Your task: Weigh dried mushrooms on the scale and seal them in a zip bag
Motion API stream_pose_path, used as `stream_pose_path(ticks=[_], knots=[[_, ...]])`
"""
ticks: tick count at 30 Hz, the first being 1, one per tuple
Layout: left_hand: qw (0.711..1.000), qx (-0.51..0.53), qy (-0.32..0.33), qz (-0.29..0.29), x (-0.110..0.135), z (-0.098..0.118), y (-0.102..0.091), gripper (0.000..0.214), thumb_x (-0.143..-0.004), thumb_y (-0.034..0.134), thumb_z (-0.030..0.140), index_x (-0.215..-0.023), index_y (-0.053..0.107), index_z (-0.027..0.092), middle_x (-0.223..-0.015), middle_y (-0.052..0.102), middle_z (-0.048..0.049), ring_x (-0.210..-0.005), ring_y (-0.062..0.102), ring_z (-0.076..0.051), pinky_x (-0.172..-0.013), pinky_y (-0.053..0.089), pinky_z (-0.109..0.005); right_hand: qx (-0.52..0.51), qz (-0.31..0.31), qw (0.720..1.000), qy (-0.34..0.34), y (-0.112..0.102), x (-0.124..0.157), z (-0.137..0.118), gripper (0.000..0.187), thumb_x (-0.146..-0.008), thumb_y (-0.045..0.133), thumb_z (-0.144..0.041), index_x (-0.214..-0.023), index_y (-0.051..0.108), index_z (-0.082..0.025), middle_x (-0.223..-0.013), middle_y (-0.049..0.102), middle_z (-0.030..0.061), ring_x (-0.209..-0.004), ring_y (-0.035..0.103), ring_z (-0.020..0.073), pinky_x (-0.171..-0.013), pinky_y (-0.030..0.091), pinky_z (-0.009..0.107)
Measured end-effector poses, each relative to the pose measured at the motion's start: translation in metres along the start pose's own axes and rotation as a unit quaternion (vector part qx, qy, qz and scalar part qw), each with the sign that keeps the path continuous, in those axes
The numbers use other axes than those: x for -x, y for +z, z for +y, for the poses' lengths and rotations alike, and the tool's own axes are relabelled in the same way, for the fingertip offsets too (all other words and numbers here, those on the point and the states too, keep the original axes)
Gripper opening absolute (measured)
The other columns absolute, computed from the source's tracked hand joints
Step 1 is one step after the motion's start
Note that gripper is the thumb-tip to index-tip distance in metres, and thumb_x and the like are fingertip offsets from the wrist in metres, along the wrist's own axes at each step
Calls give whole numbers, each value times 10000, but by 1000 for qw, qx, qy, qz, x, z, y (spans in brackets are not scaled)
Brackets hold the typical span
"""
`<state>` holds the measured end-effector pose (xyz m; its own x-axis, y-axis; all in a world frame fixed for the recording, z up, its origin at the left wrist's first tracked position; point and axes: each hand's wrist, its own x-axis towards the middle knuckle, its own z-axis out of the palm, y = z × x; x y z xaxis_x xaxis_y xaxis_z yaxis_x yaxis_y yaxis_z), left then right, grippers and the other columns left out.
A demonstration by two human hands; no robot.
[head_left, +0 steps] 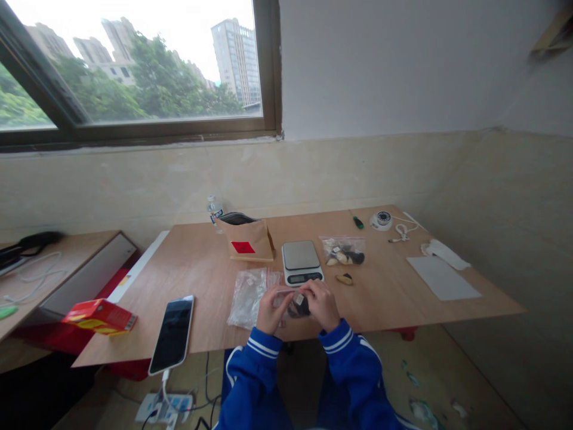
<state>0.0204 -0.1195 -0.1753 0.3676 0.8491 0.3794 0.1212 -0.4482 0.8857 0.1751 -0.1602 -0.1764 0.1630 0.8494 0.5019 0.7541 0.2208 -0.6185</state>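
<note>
Both hands meet at the near edge of the wooden table (385, 298). My left hand (271, 310) and my right hand (321, 304) pinch a small clear zip bag (297, 305) with something dark inside, fingers closed along its top edge. A pile of empty clear zip bags (249, 294) lies just left of my hands. Right behind them stands a small digital scale (301, 261). Another clear bag of dark and pale pieces (344, 251) lies right of the scale, with one loose piece (345, 279) in front of it.
A brown paper bag with a red label (247, 239) and a water bottle (215, 210) stand behind. A phone (172, 333) on a cable lies at the left edge. A screwdriver (357, 221), a round white device (382, 220), a grey sheet (443, 278) and a red box (99, 315) are also here.
</note>
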Motion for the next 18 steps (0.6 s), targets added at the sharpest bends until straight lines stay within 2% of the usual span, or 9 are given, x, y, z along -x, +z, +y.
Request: stream_pose_path(ticks=[3,8,11,13,18], knots=[[1000,-22,6,18,0,-2,-1,179,-823,570,308,-852,686,175,-838,681,-55,-828,615,-190,-784,464,-321,-43,-24,999,-5,1,0,6,150,-870,518,-254,-766,620,-221,-739,639,17,-746,568,187,-710,430,304],[999,-29,17,10,1,-4,-4,166,-831,562,283,-845,691,179,-847,684,-52,-834,616,-186,-779,467,-309,-122,-51,991,25,-4,1,17,147,-836,575,-325,-924,642,-228,-834,659,21,-788,599,182,-746,470,315],[999,-25,16,30,0,-6,-8,150,-818,580,277,-815,694,179,-805,683,-45,-794,618,-179,-750,471,-301,-121,-49,991,22,-8,2,20,101,-831,571,-268,-794,651,-220,-775,659,19,-766,586,182,-740,458,316],[999,-25,17,43,-1,-7,-10,144,-807,595,281,-793,695,178,-776,679,-42,-769,616,-176,-731,471,-297,-107,-43,993,13,-9,3,19,158,-831,538,-197,-706,632,-213,-719,647,15,-737,569,178,-719,442,309],[999,-26,13,17,-1,-5,-11,157,-798,603,299,-823,700,178,-823,690,-58,-815,622,-189,-771,472,-317,-38,-9,999,9,-4,3,13,217,-771,471,-54,-642,571,-198,-665,582,20,-712,523,182,-660,404,294]])
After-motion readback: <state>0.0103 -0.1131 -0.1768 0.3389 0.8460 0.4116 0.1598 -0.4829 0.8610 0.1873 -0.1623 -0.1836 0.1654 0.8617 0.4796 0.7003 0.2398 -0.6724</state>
